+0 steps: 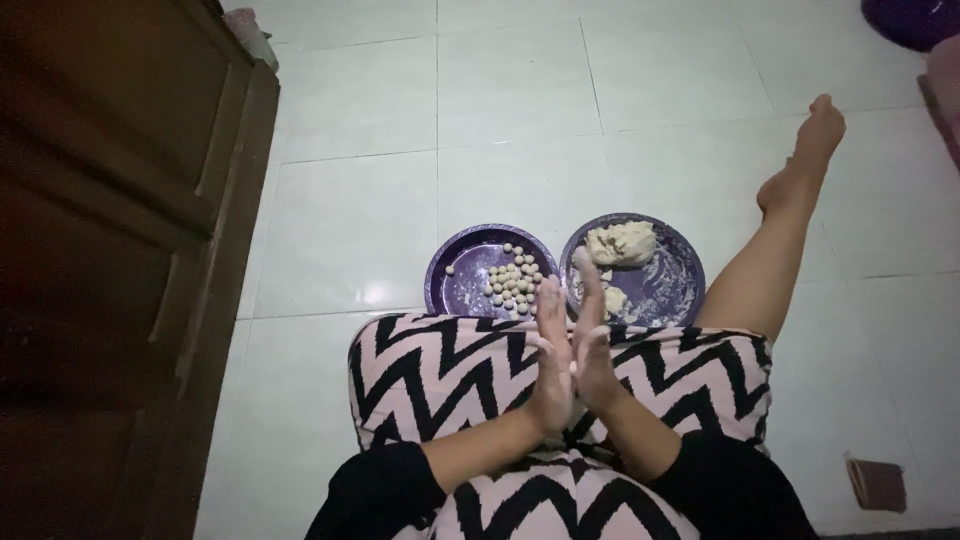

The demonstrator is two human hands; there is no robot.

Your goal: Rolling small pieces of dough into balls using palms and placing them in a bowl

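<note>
Head view: two hands, left [553, 350] and right [592, 345], pressed flat together above two purple plates [465, 285].

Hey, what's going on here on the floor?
A person sits on a white tiled floor, left hand and right hand pressed palm to palm. Ahead sit two purple plates: the left plate holds many small dough balls, the right plate a dough lump.

plates [455, 280]: purple, dusted white | dough lump [620, 243] and dough balls [512, 280]: cream | skirt [450, 370]: black-and-pink zigzag | floor [500, 100]: white tiles | door [110, 250]: dark brown
</note>
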